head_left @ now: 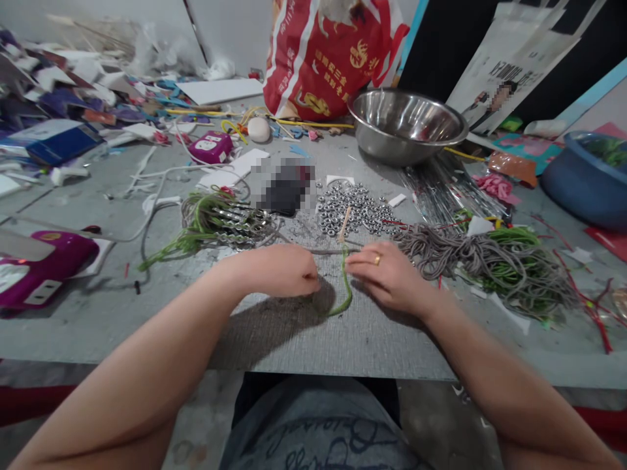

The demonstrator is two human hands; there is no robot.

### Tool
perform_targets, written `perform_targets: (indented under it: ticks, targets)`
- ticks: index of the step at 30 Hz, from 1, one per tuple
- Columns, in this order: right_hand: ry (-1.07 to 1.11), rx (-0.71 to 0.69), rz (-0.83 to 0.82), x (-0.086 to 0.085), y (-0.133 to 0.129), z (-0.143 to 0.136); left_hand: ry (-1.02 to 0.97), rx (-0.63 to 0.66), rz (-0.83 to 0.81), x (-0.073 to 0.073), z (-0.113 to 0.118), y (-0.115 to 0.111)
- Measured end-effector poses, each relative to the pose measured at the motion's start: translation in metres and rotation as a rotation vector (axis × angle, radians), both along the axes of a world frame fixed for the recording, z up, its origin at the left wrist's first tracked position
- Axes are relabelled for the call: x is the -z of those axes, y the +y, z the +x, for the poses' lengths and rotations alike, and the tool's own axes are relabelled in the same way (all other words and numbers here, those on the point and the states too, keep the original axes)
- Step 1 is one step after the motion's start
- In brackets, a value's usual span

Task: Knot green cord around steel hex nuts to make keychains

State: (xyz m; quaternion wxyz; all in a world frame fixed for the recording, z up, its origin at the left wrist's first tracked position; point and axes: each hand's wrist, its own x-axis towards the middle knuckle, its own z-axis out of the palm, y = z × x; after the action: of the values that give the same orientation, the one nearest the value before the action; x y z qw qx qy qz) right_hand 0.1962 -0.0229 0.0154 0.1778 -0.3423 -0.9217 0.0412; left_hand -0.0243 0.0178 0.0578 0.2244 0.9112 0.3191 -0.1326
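Observation:
My left hand [289, 271] is curled closed just above the table; whatever it pinches is hidden by the fingers. My right hand [386, 274], with a gold ring, has its fingertips pressed together at a green cord [349, 290]. That cord hangs in a curve and bends back toward my left hand. Between the hands runs a grey cord [328, 251], passing behind the left fist. Just beyond lie many small silver ring-like beads [353, 205], with a thin pale stick [345, 222] at their near edge.
Finished-looking green and grey cords with silver beads [220, 219] lie left. A bundle of loose cords [490, 261] is at right. Behind are a steel bowl [406, 124], a red bag [328, 59] and a dark pixelated object [284, 189]. Purple power strips [53, 267] and a blue basin [582, 176] flank.

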Motion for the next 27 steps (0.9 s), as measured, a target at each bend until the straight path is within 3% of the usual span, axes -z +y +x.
perform_targets:
  ticks: [3, 5, 12, 16, 19, 23, 27]
  targets:
    - [-0.129, -0.125, -0.121, -0.006, -0.013, -0.014, -0.024, -0.032, -0.010, -0.006, -0.004, 0.004]
    - [-0.206, -0.135, -0.178, -0.008, -0.018, -0.018, -0.055, -0.071, 0.027, -0.009, -0.008, 0.008]
    - [-0.272, -0.111, -0.320, -0.012, -0.025, -0.017, -0.102, -0.429, 0.427, 0.001, -0.012, 0.019]
    - [-0.163, -0.105, -0.338, -0.005, -0.021, -0.012, -0.035, -0.331, 0.441, 0.009, -0.008, 0.020]
    - [0.025, 0.053, -0.242, 0.000, -0.011, -0.001, -0.043, -0.289, 0.469, 0.011, -0.006, 0.020]
    - [0.217, 0.495, -0.077, 0.006, 0.011, 0.025, -0.095, -0.287, 0.508, 0.011, -0.003, 0.019]
    - [0.272, 0.750, 0.030, 0.009, 0.031, 0.053, -0.131, -0.258, 0.495, 0.014, 0.001, 0.018]
